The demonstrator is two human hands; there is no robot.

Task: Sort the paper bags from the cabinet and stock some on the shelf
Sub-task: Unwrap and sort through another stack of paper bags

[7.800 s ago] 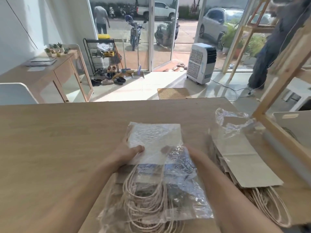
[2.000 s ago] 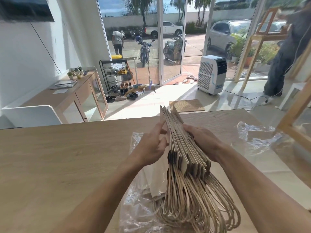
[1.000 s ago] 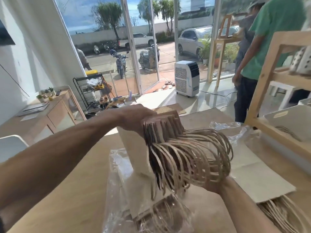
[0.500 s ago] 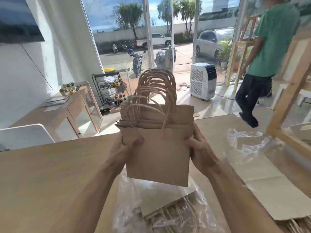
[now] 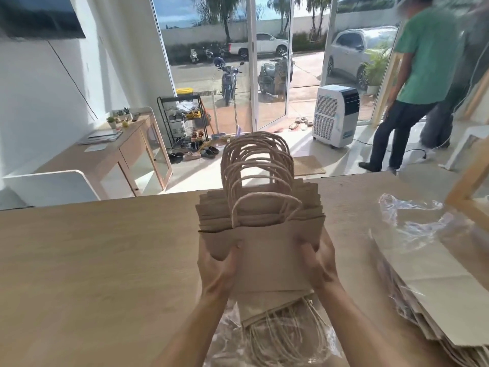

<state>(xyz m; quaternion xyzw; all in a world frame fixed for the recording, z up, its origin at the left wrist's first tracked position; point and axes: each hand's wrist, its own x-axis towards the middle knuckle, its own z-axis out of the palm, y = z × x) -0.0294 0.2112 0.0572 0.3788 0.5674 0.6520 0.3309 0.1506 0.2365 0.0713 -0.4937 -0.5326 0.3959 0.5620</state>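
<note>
The left hand (image 5: 219,268) clasps the left edge of a thick bundle of flat brown kraft-paper bags with twisted paper-cord handles (image 5: 260,234), thumb pressed on the front face and fingers wrapped behind. The bundle stands upright at centre frame, handles looped upward, lifted above the broad pale wooden tabletop (image 5: 100,260) that fills the left and middle of the frame. The edges of the stack look roughly squared, so my reading is that this batch is gathered and nearly ready to carry off.

Just below the bundle, at bottom centre, a smaller remnant of brown paper bags (image 5: 275,316) lies flat on a crumpled clear plastic wrapper (image 5: 232,343), handles pointing toward the camera; these seem not yet dealt with.

The right hand (image 5: 320,263) grips the bundle's right edge in mirror fashion, thumb in front, fingers behind.

Further right, a second stack of larger flat brown paper bags (image 5: 434,295) rests on the table, partly under another loose sheet of clear plastic wrap (image 5: 412,215), apparently opened but unsorted. At the far right edge a light wooden shelf frame (image 5: 468,189) shows only in part; whether any bags sit on it I cannot tell. Stocking therefore appears still ahead, with sorting about midway. In the upper right, a person in a green shirt (image 5: 423,64) stands near the glass doors.
</note>
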